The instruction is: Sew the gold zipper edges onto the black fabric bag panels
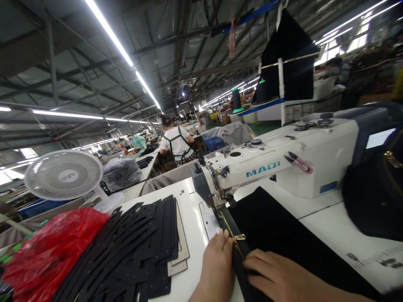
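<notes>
A black zipper (227,223) with gold teeth runs up to the presser foot of a white sewing machine (242,170). Its gold slider (239,238) lies between my hands. My left hand (218,261) has its fingers together on the zipper's left edge, just below the needle area. Lower and to the right, my right hand (273,270) grips the zipper's black tape with bent fingers; the fingertips are partly hidden. A wide sheet of black fabric (273,222) lies flat beside the zipper, under the machine arm. The needle point itself cannot be made out.
Left of my hands lie many black cut pieces (135,251) with small holes, over beige pieces (181,247). Beyond are a red plastic bag (59,247) and a white fan (64,175). Pink-handled thread snips (300,162) rest on the machine. A person (178,142) sits ahead.
</notes>
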`<move>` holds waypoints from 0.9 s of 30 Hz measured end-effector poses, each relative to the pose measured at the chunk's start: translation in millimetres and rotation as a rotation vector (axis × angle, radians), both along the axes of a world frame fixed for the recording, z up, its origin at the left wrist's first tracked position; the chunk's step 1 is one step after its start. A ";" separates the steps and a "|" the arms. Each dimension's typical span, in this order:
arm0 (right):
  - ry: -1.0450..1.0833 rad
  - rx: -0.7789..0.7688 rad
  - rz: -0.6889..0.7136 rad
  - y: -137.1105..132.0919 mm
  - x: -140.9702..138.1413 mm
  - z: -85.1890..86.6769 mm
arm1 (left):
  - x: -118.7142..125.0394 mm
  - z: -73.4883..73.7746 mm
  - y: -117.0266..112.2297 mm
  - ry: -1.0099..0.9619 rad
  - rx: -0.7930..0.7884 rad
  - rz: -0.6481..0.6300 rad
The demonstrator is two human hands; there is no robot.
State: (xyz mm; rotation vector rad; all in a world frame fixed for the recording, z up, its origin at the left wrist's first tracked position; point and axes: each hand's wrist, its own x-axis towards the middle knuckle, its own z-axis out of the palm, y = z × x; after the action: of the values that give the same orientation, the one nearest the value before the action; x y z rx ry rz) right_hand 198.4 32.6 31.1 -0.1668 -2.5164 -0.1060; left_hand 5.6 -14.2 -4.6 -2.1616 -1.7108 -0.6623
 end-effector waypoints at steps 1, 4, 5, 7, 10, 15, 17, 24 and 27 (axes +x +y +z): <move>0.024 0.023 0.011 -3.3 0.6 -1.0 | 1.0 -0.1 -1.5 0.003 -0.011 0.017; 0.117 0.059 0.046 -5.3 -10.3 -17.5 | 3.5 2.3 -4.2 0.020 -0.023 0.048; 0.149 0.060 0.053 -4.7 -15.5 -25.1 | 4.0 3.3 -4.5 0.037 -0.015 0.042; 0.176 0.053 0.071 -3.6 -23.8 -37.7 | 4.3 4.2 -4.3 0.079 0.012 0.008; 0.194 0.029 0.074 -3.2 -27.6 -45.0 | 2.5 2.3 -2.2 0.115 0.056 -0.048; 0.240 0.014 0.052 -2.5 -25.9 -43.6 | -1.6 -1.4 2.6 0.132 0.113 -0.060; 0.244 0.008 0.041 -1.1 -26.6 -43.3 | -2.5 -0.9 4.5 0.120 0.112 -0.052; 0.359 -0.004 0.022 12.3 -37.1 -38.4 | -10.4 0.9 17.6 0.043 0.068 -0.039; 0.360 0.037 0.028 20.2 -42.0 -37.0 | -15.7 0.8 24.9 0.000 0.068 -0.022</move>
State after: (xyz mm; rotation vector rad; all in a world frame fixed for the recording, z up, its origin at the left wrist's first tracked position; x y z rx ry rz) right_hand 156.4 52.9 -5.9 -0.1227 -2.1558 -0.1010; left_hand -10.1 10.6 -3.8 -2.1365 -1.6424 -0.7152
